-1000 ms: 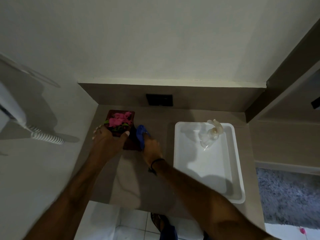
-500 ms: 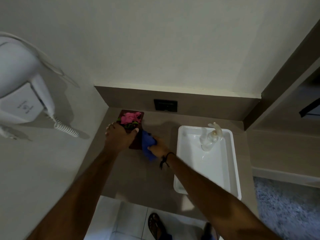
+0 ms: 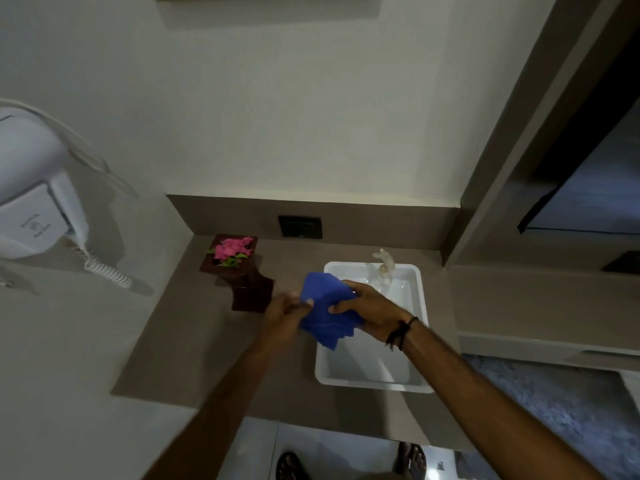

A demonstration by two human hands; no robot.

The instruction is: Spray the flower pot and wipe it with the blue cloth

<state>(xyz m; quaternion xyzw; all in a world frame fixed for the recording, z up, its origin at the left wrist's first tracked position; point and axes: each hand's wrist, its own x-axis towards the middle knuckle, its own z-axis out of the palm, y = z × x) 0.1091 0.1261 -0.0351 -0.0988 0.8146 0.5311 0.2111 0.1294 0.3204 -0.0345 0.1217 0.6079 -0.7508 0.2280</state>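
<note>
**Cloth held in both hands, pot standing off to the left and beyond**

The worktop [image 3: 166, 341] runs along the wall, and everything sits on it relative to where the two hands meet, just above its middle. Right of and beneath that grip lies the white tray [image 3: 424, 306], its long axis running away from the person; a pale translucent object stands at its far end, too washed out to name, though it may be the sprayer.

The flower pot [image 3: 247, 289] stands left of and beyond the grip, near but not touching, its dark body upright with pink blooms at the top. The left hand [image 3: 284, 318] is the nearer of the two to it; the pot's lower corner lies just beside that hand's knuckles. Any return to wiping would, I judge, mean carrying the cloth leftward and away from the body.

The blue cloth [image 3: 327, 310] is bunched between both hands, clear of the pot and hanging partly over the tray's near-left rim. The left hand pinches its left edge; the right hand [image 3: 372, 308] is wrapped around its right side, fingers closed over the fabric.

Motion blur softens the left hand, so its exact finger placement is unclear. Whether the pot is wet cannot be made out. On the left wall a white dryer [image 3: 34, 202] is cut off by the frame edge.
</note>
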